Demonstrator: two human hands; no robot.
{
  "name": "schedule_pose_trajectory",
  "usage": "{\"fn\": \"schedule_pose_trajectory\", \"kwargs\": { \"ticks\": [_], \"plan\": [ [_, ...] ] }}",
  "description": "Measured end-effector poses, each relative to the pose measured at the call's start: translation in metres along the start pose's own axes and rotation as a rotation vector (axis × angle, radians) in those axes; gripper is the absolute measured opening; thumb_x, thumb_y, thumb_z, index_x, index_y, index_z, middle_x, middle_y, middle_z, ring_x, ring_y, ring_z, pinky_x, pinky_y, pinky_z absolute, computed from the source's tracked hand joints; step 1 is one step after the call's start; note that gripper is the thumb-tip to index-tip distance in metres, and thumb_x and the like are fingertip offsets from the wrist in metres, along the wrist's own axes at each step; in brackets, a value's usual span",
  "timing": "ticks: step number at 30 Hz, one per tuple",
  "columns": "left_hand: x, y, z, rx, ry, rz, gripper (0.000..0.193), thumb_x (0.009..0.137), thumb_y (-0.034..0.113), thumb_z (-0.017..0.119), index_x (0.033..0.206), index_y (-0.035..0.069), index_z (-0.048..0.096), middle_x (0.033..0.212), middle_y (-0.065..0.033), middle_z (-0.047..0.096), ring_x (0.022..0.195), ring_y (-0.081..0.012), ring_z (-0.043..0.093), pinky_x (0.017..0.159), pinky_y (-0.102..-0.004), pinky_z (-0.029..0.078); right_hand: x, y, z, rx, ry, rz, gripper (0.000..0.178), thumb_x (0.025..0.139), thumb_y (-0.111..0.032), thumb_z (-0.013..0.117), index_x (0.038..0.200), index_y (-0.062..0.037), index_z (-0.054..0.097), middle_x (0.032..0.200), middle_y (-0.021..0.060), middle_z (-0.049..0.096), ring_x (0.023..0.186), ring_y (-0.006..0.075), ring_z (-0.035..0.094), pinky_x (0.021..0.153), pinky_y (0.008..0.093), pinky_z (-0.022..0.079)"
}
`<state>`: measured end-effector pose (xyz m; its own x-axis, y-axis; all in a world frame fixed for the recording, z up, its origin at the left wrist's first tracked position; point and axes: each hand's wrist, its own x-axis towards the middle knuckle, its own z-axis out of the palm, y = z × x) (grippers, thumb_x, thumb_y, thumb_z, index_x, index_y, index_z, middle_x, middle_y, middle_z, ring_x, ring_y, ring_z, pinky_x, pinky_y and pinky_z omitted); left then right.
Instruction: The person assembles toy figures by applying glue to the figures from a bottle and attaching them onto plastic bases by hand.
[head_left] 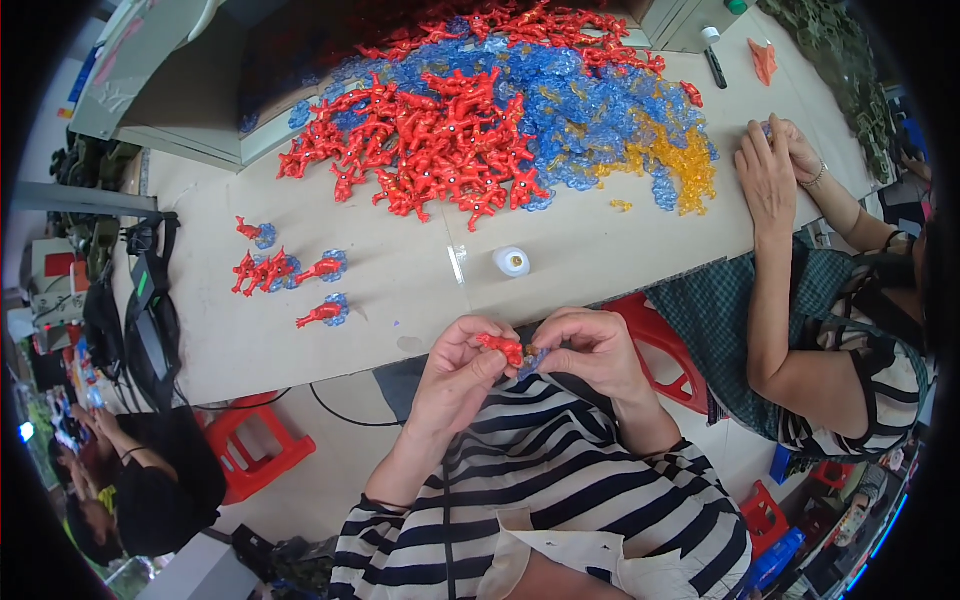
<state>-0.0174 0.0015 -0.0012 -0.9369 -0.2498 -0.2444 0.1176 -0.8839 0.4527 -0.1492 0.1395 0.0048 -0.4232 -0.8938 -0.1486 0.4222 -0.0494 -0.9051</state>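
A: Where's the red figure [500, 348]?

B: Left hand [450, 375] has it, thumb and fingers pinched tight. By the near edge of the table [390, 270]. Long axis roughly crosswise, dipping a bit to the right.

A: And the clear blue piece [531, 366]?

B: At the figure's right end. Touching or barely apart, can't tell. Right hand [600, 352] is nearer it, pinching it with fingertips, barely open.

A: Beyond?

B: White bottle [512, 262] just past the hands, upright; pile of red figures [440, 150] farther back.
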Motion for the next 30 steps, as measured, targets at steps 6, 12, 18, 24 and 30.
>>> {"fn": "schedule_pose_trajectory", "kwargs": {
  "ticks": [6, 12, 18, 24, 30],
  "plan": [
    [-0.003, -0.004, -0.001, 0.128, 0.032, 0.094, 0.023, 0.079, -0.006, 0.060, 0.099, 0.002, 0.053, 0.101, -0.0096, 0.054, 0.089, -0.0132, 0.056, 0.078, -0.0250, 0.047, 0.001, -0.006, 0.001, -0.214, 0.024, -0.219, 0.021, 0.067, 0.010, 0.067, 0.087, 0.0013, 0.066, 0.084, 0.0099, 0.062, 0.078, 0.0157, 0.061, 0.068, 0.0247, 0.049],
    [-0.003, -0.005, 0.006, 0.255, 0.086, 0.162, 0.022, 0.076, -0.010, 0.061, 0.094, 0.001, 0.055, 0.099, -0.0112, 0.055, 0.086, -0.0126, 0.058, 0.076, -0.0230, 0.048, 0.001, -0.008, 0.001, -0.238, -0.009, -0.214, 0.023, 0.067, 0.010, 0.068, 0.087, -0.0001, 0.067, 0.085, 0.0096, 0.063, 0.078, 0.0157, 0.061, 0.068, 0.0250, 0.049],
    [-0.006, -0.004, 0.004, 0.361, 0.063, 0.216, 0.019, 0.076, -0.011, 0.061, 0.091, 0.000, 0.057, 0.099, -0.0124, 0.056, 0.087, -0.0143, 0.058, 0.077, -0.0239, 0.049, 0.000, -0.013, 0.006, -0.247, -0.005, -0.183, 0.023, 0.067, 0.009, 0.068, 0.088, -0.0002, 0.067, 0.085, 0.0098, 0.063, 0.078, 0.0160, 0.061, 0.068, 0.0248, 0.049],
    [-0.008, -0.007, 0.003, 0.499, 0.017, 0.367, 0.014, 0.076, -0.011, 0.060, 0.087, -0.002, 0.058, 0.099, -0.0130, 0.056, 0.089, -0.0169, 0.057, 0.078, -0.0259, 0.049, -0.004, -0.015, 0.015, -0.384, 0.049, -0.190, 0.023, 0.067, 0.007, 0.068, 0.089, 0.0005, 0.066, 0.085, 0.0093, 0.063, 0.075, 0.0152, 0.061, 0.068, 0.0242, 0.049],
    [-0.008, -0.002, 0.001, 0.687, -0.024, 0.441, 0.012, 0.077, -0.012, 0.057, 0.084, -0.002, 0.059, 0.095, -0.0129, 0.058, 0.088, -0.0188, 0.057, 0.075, -0.0276, 0.051, -0.011, -0.007, 0.020, -0.400, 0.140, -0.213, 0.023, 0.069, 0.003, 0.069, 0.091, 0.0018, 0.064, 0.087, 0.0112, 0.065, 0.078, 0.0168, 0.063, 0.070, 0.0253, 0.049]
  ]
}}
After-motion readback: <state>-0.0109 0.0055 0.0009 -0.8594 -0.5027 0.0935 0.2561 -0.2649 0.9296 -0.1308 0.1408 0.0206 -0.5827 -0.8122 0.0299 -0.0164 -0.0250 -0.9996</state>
